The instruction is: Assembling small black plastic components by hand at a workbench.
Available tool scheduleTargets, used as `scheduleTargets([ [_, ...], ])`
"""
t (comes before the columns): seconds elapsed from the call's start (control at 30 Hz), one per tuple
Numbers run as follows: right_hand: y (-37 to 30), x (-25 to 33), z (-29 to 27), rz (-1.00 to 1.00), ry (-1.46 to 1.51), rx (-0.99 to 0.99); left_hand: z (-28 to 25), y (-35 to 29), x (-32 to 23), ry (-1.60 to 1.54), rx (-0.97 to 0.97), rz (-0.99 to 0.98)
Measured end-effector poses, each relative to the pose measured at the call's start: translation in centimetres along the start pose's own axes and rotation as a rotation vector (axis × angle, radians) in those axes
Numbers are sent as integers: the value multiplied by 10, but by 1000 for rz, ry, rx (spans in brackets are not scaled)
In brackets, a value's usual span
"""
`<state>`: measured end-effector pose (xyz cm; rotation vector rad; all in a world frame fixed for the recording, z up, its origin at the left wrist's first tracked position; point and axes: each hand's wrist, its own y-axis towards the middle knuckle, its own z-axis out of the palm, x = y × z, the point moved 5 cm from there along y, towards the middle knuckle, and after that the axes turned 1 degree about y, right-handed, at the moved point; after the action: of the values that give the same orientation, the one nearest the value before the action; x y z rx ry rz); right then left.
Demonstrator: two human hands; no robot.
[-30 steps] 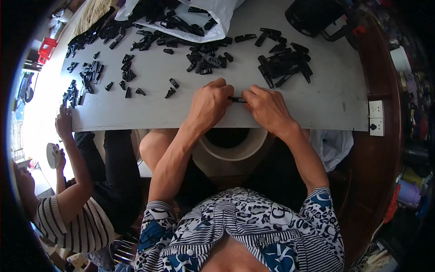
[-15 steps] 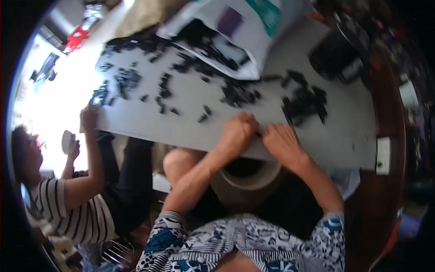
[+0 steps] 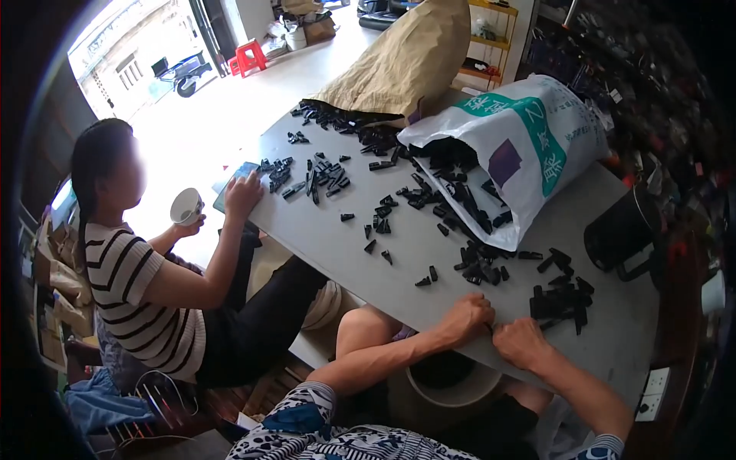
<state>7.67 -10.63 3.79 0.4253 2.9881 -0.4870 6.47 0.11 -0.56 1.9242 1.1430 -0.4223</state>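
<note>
White bag (image 3: 567,126): laid on its side on grey tbl (image 3: 326,238); teal + purple print seen; mouth turned twd near L; dark pcs visible inside.
L hand (image 3: 468,316): held nr tbl edge, on near side of bag; fingers curled, black part pinched at fingertips.
R hand (image 3: 523,343): held just beside L hand, also on near side of bag; fingers bent in, closed on other end of same part.
Black part (image 3: 490,328): gripped btwn both hands, nearer the wearer than bag; mostly hidden by fingers, only a small dark bit seen.
Small black pcs (image 3: 479,264): heaped just off bag's near edge; more of the same strewn to L of bag.
Longer black pcs (image 3: 560,303): piled on near side of bag, a little to R of mouth, beyond R hand.
Black mug (image 3: 613,230): stood to near R of bag, handle turned twd wearer.
Paper sack (image 3: 406,65): laid to far L of bag; dark pcs massed along its near edge.
Bucket (image 3: 460,400): set below tbl edge, on near side of bag, under hands; interior dark.
Co-worker (image 3: 146,299): seated well L of bag, striped top; pale bowl (image 3: 186,205) held in one hand, other hand rested at tbl edge.
Red stool (image 3: 247,59): seen on floor, far L of bag.
</note>
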Motion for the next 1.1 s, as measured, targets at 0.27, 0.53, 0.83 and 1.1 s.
scheduleTargets([
  [0.27,-1,-2,-3,20,49,172,7,13,-5,-101,-24,22],
  [0.53,-11,-11,16,129,194,-62,6,9,-4,-113,-21,11],
  [0.83,-46,-14,20,314,398,-385,-20,32,-22,-40,-82,-52],
  [1.1,-81,-11,12,557,616,-615,-9,26,-6,-1003,215,-398],
])
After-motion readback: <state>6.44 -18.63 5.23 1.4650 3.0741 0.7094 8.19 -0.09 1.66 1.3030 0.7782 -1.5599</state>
